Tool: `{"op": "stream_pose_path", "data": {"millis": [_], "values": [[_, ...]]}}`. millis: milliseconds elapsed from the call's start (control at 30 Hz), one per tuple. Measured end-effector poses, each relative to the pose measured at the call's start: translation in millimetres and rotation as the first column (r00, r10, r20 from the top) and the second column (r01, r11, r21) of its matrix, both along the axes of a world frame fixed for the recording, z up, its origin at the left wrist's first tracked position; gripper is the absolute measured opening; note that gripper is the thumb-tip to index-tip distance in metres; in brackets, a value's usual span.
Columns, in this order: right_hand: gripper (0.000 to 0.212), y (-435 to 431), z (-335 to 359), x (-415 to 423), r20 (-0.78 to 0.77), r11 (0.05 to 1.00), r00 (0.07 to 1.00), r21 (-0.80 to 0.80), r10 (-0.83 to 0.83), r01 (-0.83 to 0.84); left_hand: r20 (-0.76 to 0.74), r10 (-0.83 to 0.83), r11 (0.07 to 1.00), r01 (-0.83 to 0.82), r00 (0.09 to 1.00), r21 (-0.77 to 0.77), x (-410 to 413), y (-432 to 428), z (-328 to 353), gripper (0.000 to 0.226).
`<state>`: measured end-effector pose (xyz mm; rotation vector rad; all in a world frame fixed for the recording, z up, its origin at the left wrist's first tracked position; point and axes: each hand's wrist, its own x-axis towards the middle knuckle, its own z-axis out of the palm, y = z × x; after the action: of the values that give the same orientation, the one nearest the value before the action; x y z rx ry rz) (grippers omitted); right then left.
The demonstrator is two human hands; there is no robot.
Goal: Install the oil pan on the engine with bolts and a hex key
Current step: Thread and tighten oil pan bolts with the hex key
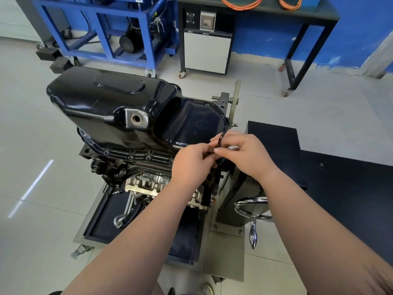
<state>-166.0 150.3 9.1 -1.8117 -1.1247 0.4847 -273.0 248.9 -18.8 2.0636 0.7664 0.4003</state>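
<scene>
My left hand [194, 160] and right hand [244, 154] meet with fingers [221, 151] curled, both pinching the dark hex key [221, 138]. Its upper end reaches the rim of the black oil pan [127, 103] at the pan's right end. The pan sits on top of the engine [148, 182], rim down against the block. A handwheel [251, 204] shows just below my right forearm.

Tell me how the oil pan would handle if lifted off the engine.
The oil pan looks like rigid pressed steel, so it is probably stiff and fairly heavy. Its glossy black paint likely makes it slippery in bare hands. One end is much deeper, so it would probably tip that way.
</scene>
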Motion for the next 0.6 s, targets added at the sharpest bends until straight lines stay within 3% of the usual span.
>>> {"op": "stream_pose_path", "data": {"millis": [100,200,300,433,600], "values": [[0.003,0.9,-2.5,-0.3,0.002,0.995,0.995,-0.002,-0.096,0.096,-0.005,-0.014,1.000,0.014,1.000,0.011,0.8,-1.7,0.4,0.014],[0.017,4.8,-5.1,-5.1,0.017,0.988,0.988,-0.010,-0.155,0.155,-0.012,0.011,1.000,-0.011,1.000,0.003,1.6,-2.4,0.7,0.011],[0.009,5.4,-5.3,-6.4,-0.016,0.994,0.993,-0.004,-0.113,0.113,-0.014,0.023,1.000,-0.023,1.000,0.005,1.3,-1.8,0.2,0.010],[0.018,1.2,-4.3,-4.0,-0.003,1.000,1.000,0.001,-0.001,0.001,-0.002,0.002,1.000,-0.002,1.000,-0.023,-1.2,-0.9,0.0,0.009],[0.005,6.5,-7.3,-5.2,-0.024,0.995,0.995,0.020,-0.101,0.102,-0.012,-0.010,0.999,0.010,1.000,-0.032,-1.0,-0.8,1.1,0.011]]}}
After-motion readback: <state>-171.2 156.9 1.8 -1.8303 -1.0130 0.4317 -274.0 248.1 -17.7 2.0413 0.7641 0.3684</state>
